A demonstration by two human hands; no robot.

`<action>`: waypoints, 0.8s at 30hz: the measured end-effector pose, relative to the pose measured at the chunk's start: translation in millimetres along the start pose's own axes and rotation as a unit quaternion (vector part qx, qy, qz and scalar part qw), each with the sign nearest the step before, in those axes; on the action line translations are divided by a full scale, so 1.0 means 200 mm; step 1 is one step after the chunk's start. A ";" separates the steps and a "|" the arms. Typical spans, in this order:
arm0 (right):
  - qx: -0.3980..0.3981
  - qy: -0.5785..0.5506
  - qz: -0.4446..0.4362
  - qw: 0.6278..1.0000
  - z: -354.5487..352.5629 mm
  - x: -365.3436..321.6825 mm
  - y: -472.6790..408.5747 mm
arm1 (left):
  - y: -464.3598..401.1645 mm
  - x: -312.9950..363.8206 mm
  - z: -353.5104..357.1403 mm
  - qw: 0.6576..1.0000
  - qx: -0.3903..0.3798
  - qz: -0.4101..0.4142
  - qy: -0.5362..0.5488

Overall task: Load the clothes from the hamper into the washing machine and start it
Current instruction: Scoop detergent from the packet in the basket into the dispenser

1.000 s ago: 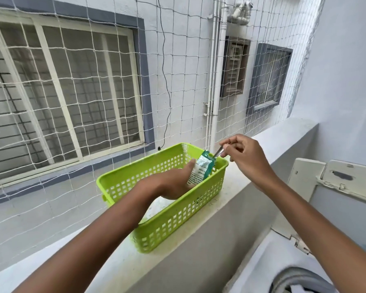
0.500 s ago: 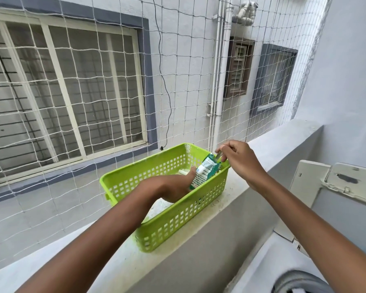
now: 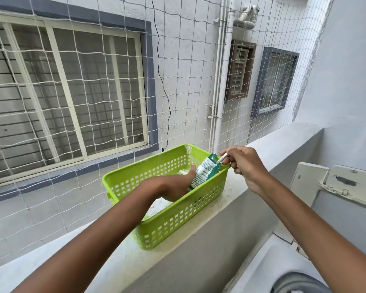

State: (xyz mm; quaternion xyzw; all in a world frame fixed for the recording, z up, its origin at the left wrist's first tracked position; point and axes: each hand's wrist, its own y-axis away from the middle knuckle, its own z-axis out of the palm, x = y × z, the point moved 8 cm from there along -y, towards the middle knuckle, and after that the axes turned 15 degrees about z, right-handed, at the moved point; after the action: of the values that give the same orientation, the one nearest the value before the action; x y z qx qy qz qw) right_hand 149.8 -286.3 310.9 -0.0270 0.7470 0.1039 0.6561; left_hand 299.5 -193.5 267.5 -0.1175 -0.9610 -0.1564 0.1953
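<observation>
Green-and-white sachet, crumpled, tilted, in left hand grip

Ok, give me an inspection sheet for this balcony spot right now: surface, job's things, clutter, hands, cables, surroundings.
Surface: pale concrete ledge, stained with green and white residue beside the basket.
Job's things: green perforated basket sits on the ledge; green and white sachet is held upright inside it; a corner of the washing machine shows lower right, with its lid raised. No clothes or hamper in view.
Clutter: a small white object in the basket, partly hidden.
Hands: left hand grips the sachet's lower part; right hand pinches a thin metal tool at the sachet's top.
Cables: black cable hangs down the opposite wall.
Surroundings: white safety net, barred window, white drainpipes.
</observation>
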 end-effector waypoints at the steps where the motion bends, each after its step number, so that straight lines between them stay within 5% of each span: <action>1: 0.004 -0.025 0.010 1.000 -0.01 0.02 0.00 | 0.00 0.01 -0.01 1.000 0.006 0.004 0.002; 7: 0.059 -0.151 0.015 0.987 -0.11 0.07 0.04 | 0.00 0.02 -0.01 1.000 0.014 0.016 0.008; 24: 0.121 -0.255 -0.011 0.959 -0.31 0.08 0.12 | -0.01 -0.01 0.01 1.000 -0.002 0.005 0.030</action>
State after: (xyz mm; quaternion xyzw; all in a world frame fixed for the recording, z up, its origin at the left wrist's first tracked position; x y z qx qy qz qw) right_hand 81.9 -272.7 305.6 0.0723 0.5618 0.0090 0.8240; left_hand 299.3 -195.1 264.2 -0.1176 -0.9540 -0.1605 0.2243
